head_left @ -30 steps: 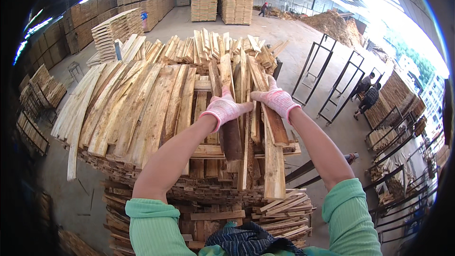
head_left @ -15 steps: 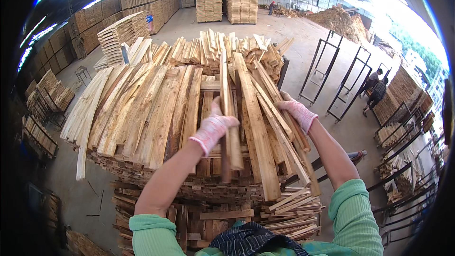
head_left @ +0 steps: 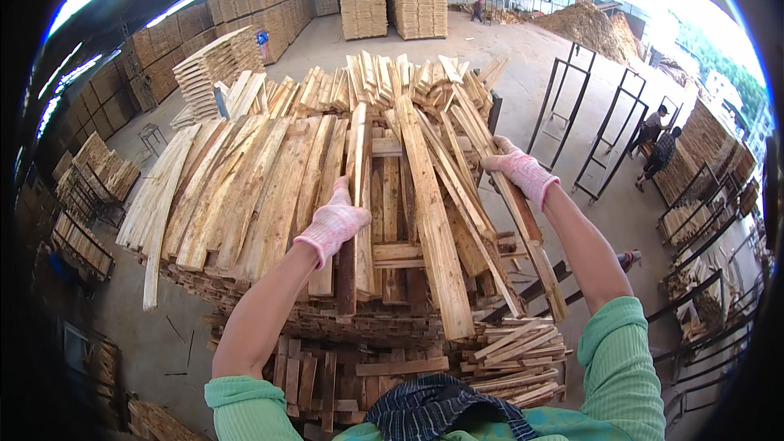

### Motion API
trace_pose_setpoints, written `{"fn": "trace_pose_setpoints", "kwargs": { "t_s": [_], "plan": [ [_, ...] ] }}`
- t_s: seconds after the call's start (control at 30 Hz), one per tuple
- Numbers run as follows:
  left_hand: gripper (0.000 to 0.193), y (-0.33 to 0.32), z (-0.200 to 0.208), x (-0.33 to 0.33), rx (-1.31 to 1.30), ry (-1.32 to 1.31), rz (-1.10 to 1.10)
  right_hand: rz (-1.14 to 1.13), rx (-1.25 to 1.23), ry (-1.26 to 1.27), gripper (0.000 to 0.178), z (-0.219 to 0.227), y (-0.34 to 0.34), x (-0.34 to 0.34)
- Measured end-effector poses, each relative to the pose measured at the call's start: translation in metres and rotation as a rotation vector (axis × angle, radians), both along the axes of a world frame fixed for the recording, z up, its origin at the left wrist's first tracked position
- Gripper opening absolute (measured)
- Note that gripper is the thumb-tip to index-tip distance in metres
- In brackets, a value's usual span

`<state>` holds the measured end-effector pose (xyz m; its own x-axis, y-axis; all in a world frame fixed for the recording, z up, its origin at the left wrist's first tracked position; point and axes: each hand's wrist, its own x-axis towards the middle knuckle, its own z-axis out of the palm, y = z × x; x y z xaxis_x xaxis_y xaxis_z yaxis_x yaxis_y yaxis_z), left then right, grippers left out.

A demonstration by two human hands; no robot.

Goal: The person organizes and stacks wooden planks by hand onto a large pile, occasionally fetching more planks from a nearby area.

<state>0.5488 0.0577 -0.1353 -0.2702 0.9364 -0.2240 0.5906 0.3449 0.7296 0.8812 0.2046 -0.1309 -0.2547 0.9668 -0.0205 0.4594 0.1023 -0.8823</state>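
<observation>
Both my hands wear pinkish-white knit gloves. My left hand is closed around a narrow wooden plank, beside a row of planks laid edge to edge across the stack's left part. On the right, my right hand grips the edge of a long plank that slants toward me over the stack's right side; its fingertips are partly hidden. Between my hands lie a wide loose plank and several thinner slanted strips. Through a gap beside the left-hand plank, lower boards and a crosspiece show.
Another heap of planks stands just beyond. A lower pile of short strips is close to me at the right. Black metal frames stand on the floor to the right, with two people near them. Tall lumber stacks rise behind.
My left hand has moved left with its plank, setting it against the row and widening the gap in the middle. My right hand has shifted slightly up, still at the right-side planks.
</observation>
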Motion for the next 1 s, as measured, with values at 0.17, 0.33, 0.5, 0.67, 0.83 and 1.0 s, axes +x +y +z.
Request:
{"fn": "trace_pose_setpoints", "kwargs": {
  "t_s": [0.17, 0.33, 0.5, 0.67, 0.83, 1.0],
  "plan": [
    [0.092, -0.002, -0.043, -0.017, 0.189, -0.516, 0.009, 0.036, -0.104, -0.293, 0.085, 0.016, 0.008, -0.059],
    [0.086, -0.003, 0.007, 0.012, -0.164, 0.14, 0.013, 0.097, 0.026, -0.505, 0.085, -0.007, 0.003, -0.041],
    [0.082, -0.027, 0.062, 0.004, 0.189, 0.096, 0.038, 0.121, -0.041, -0.469, 0.091, 0.005, -0.045, -0.012],
    [0.074, -0.007, -0.044, -0.028, -0.002, 0.996, -0.079, 0.173, 0.025, -0.226, 0.093, -0.025, -0.032, -0.01],
    [0.077, 0.013, -0.021, -0.017, -0.1, 0.74, 0.017, 0.093, 0.044, -0.031, 0.089, -0.035, -0.021, 0.016],
    [0.077, 0.012, 0.004, 0.002, -0.095, 0.818, -0.086, 0.039, 0.036, 0.019, 0.088, -0.023, -0.025, 0.021]
  ]
}}
